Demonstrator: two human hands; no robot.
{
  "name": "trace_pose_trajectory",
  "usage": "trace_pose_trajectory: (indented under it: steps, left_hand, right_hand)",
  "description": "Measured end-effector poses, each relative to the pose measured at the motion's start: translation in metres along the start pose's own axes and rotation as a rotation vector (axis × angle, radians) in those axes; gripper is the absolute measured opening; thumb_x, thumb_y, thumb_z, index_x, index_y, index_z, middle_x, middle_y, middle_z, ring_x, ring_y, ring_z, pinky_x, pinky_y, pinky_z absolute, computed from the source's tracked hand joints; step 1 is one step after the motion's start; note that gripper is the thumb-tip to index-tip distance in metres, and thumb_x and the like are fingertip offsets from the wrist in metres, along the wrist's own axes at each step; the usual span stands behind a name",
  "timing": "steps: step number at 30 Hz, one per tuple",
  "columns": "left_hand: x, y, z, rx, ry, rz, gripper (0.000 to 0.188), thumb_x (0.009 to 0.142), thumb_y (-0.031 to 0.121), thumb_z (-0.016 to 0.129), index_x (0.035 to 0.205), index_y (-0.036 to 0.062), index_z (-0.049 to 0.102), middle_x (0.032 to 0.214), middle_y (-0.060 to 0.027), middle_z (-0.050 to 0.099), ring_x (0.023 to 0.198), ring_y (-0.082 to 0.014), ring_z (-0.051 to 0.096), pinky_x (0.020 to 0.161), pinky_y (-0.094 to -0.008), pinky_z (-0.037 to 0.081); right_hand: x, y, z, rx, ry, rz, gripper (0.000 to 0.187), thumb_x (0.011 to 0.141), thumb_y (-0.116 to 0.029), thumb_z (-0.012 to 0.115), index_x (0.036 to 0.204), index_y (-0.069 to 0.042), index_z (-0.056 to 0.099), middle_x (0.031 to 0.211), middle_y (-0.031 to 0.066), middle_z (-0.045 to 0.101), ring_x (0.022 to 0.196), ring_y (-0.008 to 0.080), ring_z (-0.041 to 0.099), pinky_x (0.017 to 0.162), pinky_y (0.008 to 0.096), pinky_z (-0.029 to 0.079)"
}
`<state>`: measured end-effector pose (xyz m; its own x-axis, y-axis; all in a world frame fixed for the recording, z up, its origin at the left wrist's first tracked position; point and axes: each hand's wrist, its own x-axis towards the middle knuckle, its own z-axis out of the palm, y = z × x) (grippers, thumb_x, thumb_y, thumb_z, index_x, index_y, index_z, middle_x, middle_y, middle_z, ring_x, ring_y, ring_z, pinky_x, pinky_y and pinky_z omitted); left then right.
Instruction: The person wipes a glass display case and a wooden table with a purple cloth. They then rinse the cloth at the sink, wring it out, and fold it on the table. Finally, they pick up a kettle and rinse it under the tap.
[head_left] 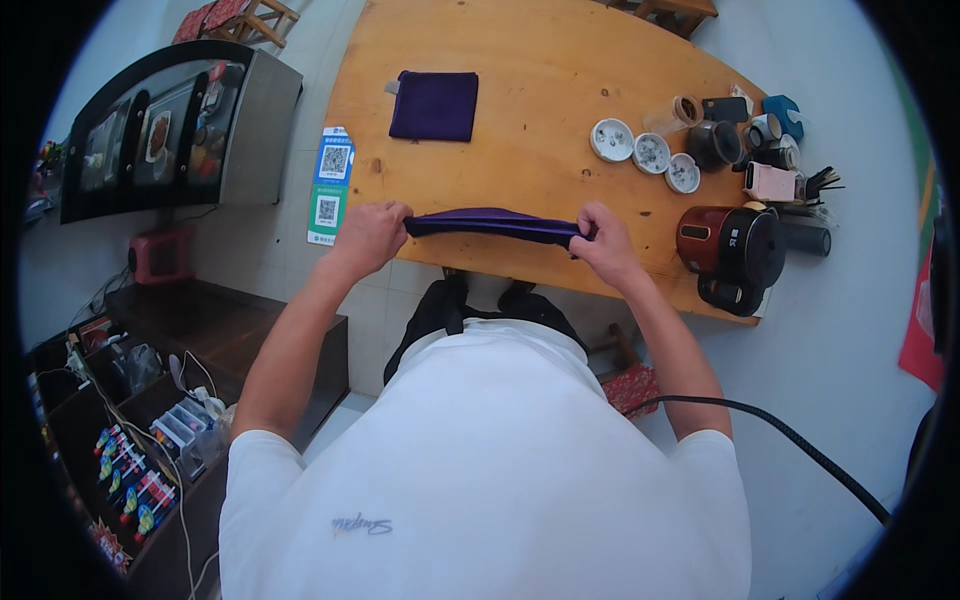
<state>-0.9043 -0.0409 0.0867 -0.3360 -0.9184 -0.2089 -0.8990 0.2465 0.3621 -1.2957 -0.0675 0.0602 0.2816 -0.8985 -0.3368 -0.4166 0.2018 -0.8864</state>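
A dark purple cloth (490, 223), folded into a narrow band, is stretched between my two hands over the near edge of the table. My left hand (370, 240) is closed on its left end, and my right hand (607, 245) pinches the right end. The band sags slightly, and its upper side shows a lengthwise fold. Farther away on the table lies a second purple cloth (435, 106), folded flat into a near square, with a small pale tag (391, 87) sticking out at its left edge.
On the wooden table (530, 60), several items crowd the right side: a red-brown kettle (705, 235), white ashtrays (611, 140), a glass jar (714, 145) and a pink box (769, 183). Signs with square codes (328, 210) hang at the left edge. A glass-fronted cabinet (262, 125) stands left.
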Motion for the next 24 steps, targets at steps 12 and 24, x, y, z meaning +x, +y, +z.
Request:
trace_pose_trajectory:
  steps: [12, 24]
  left_hand:
    - [-0.020, -0.006, -0.032, -0.055, -0.198, -0.086, 0.018, 0.085, 0.009, 0.060, 0.099, 0.0057, 0.070, 0.094, -0.0166, 0.070, 0.092, -0.0352, 0.068, 0.082, -0.0450, 0.054]
    - [0.048, -0.063, 0.081, -0.212, 0.164, -0.820, 0.036, 0.089, 0.030, 0.065, 0.115, 0.0056, 0.069, 0.111, -0.0167, 0.071, 0.107, -0.0354, 0.067, 0.090, -0.0445, 0.052]
  right_hand:
    - [-0.004, 0.010, 0.011, -0.186, -0.251, 0.186, 0.015, 0.080, -0.001, 0.063, 0.095, 0.000, 0.066, 0.072, 0.0048, 0.065, 0.061, 0.0137, 0.065, 0.057, 0.0265, 0.050]
    - [0.110, 0.030, 0.066, -0.679, 0.458, -0.037, 0.021, 0.083, -0.020, 0.065, 0.098, -0.006, 0.068, 0.100, 0.0160, 0.064, 0.103, 0.0353, 0.061, 0.091, 0.0451, 0.050]
